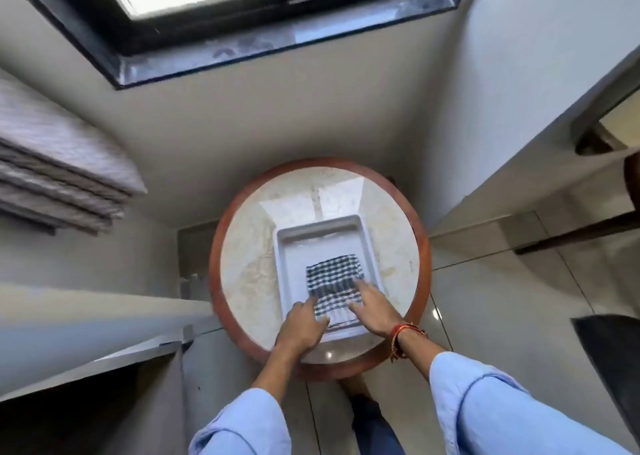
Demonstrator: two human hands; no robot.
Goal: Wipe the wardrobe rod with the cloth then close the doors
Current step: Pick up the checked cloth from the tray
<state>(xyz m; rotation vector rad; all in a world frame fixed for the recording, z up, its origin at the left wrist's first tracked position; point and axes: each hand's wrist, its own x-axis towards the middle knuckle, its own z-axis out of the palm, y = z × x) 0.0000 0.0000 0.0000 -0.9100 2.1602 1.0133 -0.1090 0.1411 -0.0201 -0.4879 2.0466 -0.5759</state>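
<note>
A folded black-and-white checked cloth (333,279) lies in a white plastic tray (287,246) on a small round table (242,264) with a pale marble top and a red-brown rim. My left hand (303,326) rests at the cloth's near left corner, fingers stretched onto it. My right hand (375,310), with a red thread band on the wrist, lies flat on the cloth's near right side. Neither hand has the cloth lifted. The wardrobe rod is not in view.
A grey cabinet top and open door edge (104,336) stand at the left. Folded grey bedding (59,174) sits at the upper left. A dark-framed window with a stone sill (277,38) is ahead. A white panel (536,108) rises at the right.
</note>
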